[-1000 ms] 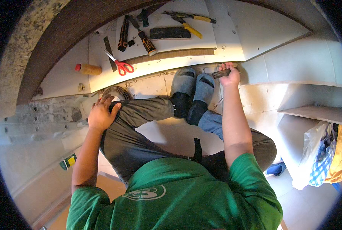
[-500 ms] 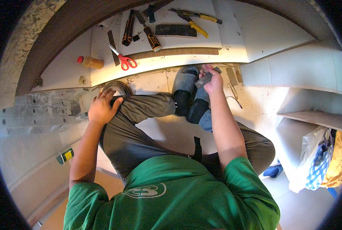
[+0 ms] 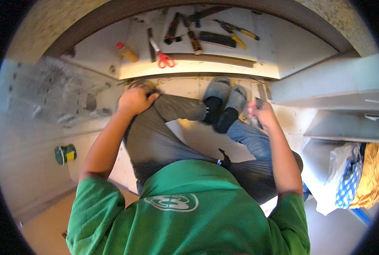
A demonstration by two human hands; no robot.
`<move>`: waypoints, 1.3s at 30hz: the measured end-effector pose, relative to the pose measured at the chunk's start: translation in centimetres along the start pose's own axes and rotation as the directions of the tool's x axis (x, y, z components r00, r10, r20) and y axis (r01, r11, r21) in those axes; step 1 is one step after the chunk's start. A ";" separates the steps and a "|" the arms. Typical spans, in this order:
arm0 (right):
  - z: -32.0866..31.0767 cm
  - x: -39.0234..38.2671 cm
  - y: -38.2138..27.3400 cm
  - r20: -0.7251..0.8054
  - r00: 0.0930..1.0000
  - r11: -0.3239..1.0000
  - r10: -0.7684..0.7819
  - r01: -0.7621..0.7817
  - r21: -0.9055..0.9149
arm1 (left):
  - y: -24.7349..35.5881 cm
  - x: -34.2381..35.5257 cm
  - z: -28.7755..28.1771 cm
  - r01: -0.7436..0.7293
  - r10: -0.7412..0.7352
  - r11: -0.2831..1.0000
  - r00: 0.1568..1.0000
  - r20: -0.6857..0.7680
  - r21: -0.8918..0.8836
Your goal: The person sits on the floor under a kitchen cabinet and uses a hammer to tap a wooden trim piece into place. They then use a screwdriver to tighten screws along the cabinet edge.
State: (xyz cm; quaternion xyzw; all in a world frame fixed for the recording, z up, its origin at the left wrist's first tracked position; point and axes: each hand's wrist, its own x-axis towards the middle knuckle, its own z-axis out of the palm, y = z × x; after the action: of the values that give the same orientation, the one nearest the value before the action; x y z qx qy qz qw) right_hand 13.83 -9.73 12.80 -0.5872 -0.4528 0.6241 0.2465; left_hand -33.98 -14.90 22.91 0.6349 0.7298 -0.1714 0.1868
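One dark piece [image 3: 258, 102] is partly hidden by the right hand [image 3: 263, 114].

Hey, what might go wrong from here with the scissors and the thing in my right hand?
Two possible risks. The red-handled scissors lie near the front edge of the white surface, so a bump might knock them toward the slippers. The dark piece in your right hand is near those slippers too; a loosened grip could drop it there.

Worn clothing — green short-sleeved shirt [image 3: 223, 225] bearing a white oval-outlined emblem [image 3: 174, 202]; dark-grey long trousers [image 3: 153, 142]; black socks [image 3: 213, 107]; grey open-toed slippers [image 3: 218, 90].
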 end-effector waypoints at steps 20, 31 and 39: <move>-3.4 -1.3 8.4 -0.227 0.961 0.897 -0.155 0.041 -0.440 | 16.9 -20.4 -12.8 -0.344 0.744 -0.604 0.079 -0.663 -0.719; -4.9 -0.9 11.2 -0.218 0.964 0.912 -0.153 0.052 -0.408 | 21.2 -19.5 -11.4 -0.791 0.585 -0.476 0.041 -0.810 -0.384; -4.8 -1.0 10.5 -0.328 0.943 0.969 -0.060 -0.025 -0.248 | 17.6 -1.9 2.3 -0.412 0.490 0.550 0.864 -0.119 -0.726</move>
State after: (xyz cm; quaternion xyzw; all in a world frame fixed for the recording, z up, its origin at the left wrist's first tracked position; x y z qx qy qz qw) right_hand 20.95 -14.23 4.80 -0.7063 -0.4843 0.4520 0.2496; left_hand -16.18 -15.28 21.57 0.6624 0.5380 0.1573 0.4970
